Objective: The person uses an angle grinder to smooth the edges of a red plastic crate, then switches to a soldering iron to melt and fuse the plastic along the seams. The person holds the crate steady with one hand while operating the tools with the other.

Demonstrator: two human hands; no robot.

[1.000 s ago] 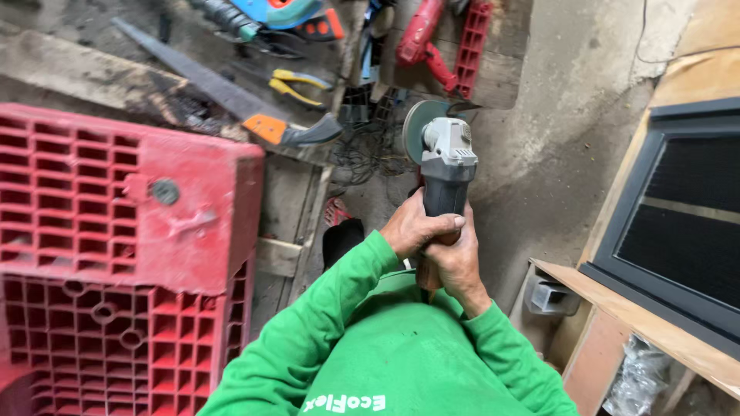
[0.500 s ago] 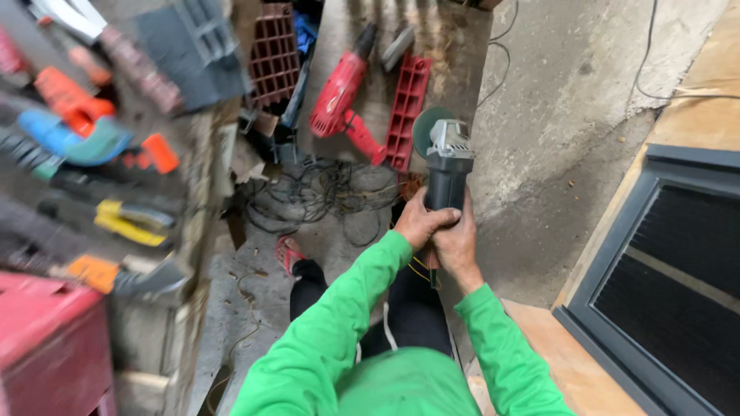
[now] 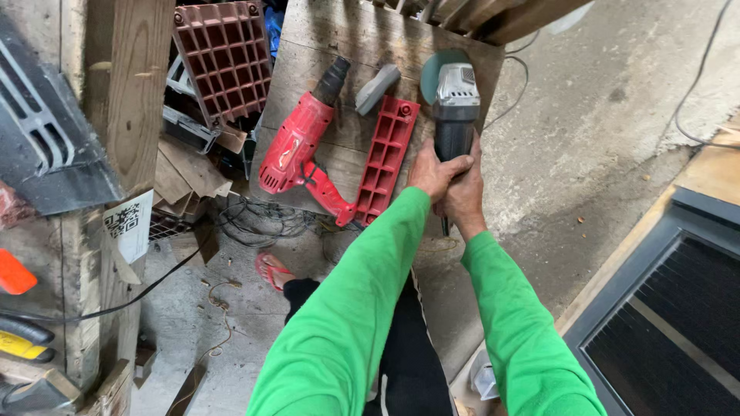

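Both hands, the left hand and the right hand, are wrapped tight around the black body of one angle grinder, held at about twelve o'clock over a wooden board. A firm two-handed grip with the disc kept away from the body seems wise. On the board at ten o'clock lie one red drill, one red plastic strip and one grey block.

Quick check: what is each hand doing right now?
Left hand: closed on the black-and-grey angle grinder.
Right hand: closed on the same grinder's handle.
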